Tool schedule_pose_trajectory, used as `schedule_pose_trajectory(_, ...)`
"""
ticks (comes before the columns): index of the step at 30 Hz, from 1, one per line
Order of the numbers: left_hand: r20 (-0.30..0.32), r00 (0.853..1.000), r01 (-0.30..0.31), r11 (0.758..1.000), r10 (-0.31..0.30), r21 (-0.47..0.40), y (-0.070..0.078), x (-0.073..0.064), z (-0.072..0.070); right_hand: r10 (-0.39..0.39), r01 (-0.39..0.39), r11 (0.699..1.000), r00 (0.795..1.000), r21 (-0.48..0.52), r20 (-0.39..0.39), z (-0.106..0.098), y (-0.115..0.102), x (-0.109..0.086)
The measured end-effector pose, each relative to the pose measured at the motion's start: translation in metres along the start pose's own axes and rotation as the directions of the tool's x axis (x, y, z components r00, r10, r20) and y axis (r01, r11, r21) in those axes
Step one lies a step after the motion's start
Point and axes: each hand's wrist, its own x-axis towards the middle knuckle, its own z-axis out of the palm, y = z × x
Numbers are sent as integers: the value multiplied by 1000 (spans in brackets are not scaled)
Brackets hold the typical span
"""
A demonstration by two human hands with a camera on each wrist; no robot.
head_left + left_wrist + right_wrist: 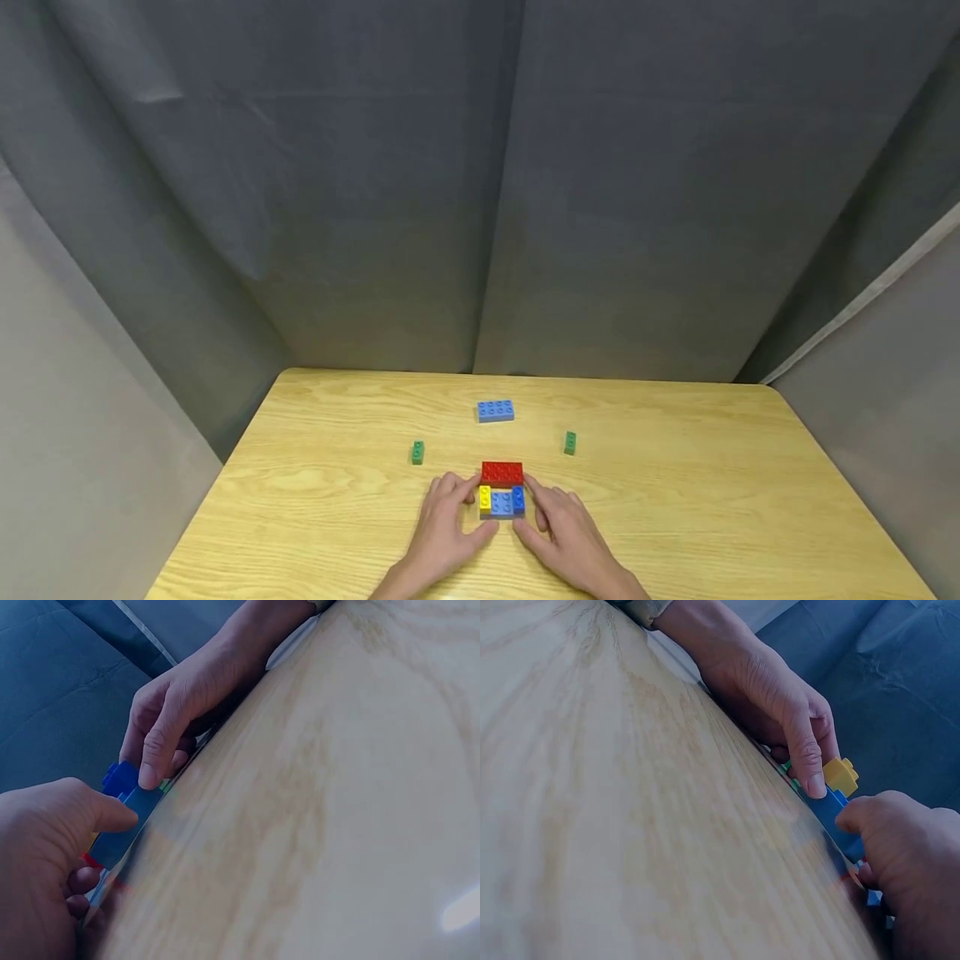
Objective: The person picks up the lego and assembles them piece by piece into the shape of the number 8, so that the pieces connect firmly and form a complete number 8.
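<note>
A light blue brick lies on the table between both hands. On its left end is a small yellow brick; on its right end stands a small dark blue brick. A red brick sits along the far side; I cannot tell whether it is joined on. My left hand holds the left side, thumb at the near face and index finger by the red brick. From the right, my right hand grips the same way. Both thumbs meet the near face of the blue brick in the wrist views.
Farther back on the wooden table lies another light blue brick. A small green brick is at the left, and a second green brick at the right. Grey curtains hang behind the table's far edge.
</note>
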Motion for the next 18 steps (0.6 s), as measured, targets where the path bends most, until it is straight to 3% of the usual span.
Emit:
schedule_pose_trajectory(6,65,998,22,1000,-22,-1,1,2,-5,-7,7,1000,1000,-26,-1,0,1,2)
schedule_pose_trajectory(9,90,995,49,997,-44,-55,2,6,-9,-13,13,999,1000,-37,-4,-1,1,3)
schedule_pose_trajectory(14,69,995,76,990,-69,-117,0,14,-12,11,-11,1000,1000,-7,7,-3,0,5)
schedule_pose_trajectory(18,45,997,57,997,-55,-48,-5,20,-8,49,-50,998,998,32,47,-2,-1,4)
